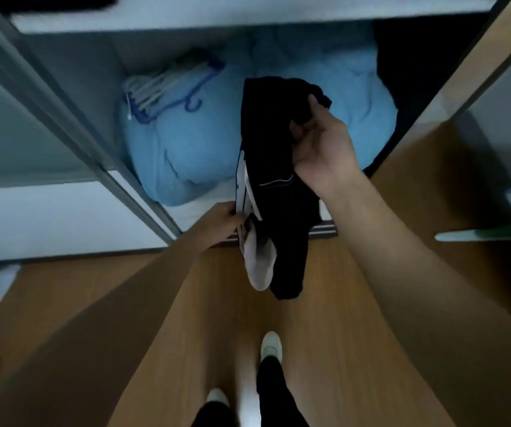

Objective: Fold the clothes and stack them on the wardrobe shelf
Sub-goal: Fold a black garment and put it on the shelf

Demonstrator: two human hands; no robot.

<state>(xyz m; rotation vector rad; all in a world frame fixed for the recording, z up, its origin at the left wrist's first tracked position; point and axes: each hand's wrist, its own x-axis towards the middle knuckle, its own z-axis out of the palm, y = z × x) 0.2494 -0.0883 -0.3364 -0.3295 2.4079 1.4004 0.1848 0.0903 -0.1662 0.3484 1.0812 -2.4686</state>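
Dark garment with white stripes hangs in the air just in front of the blue bedding bundle, its lower end dangling above the wooden floor. Right hand, before the bundle's middle, has its fingers curled tight round the garment's bunched top; left hand, below the bundle's near edge, pinches the striped side edge. Hangers lie on the bundle's far left; white shelf runs above it.
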